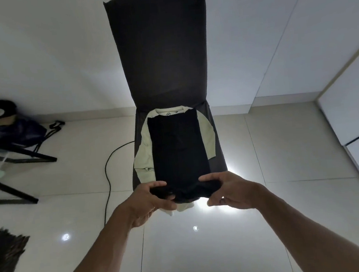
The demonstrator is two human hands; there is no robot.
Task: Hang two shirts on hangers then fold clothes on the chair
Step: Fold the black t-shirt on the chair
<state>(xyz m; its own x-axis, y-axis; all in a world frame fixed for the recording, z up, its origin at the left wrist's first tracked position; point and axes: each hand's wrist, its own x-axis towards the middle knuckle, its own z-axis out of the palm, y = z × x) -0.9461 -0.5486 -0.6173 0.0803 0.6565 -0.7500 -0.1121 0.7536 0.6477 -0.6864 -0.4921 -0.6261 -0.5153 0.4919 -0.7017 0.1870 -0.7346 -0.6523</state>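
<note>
A dark high-backed chair stands in front of me. On its seat lies a pale green shirt, spread flat. Over it lies a black garment, folded into a long narrow strip that runs from the seat back to the front edge. My left hand grips the strip's near left corner. My right hand grips its near right corner. Both hands hold the bunched near end just off the seat's front edge.
A black cable runs over the tiled floor left of the chair. A glass table with black legs carries a dark bag at the far left. White cabinets stand at the right. A dark fuzzy thing lies at the lower left.
</note>
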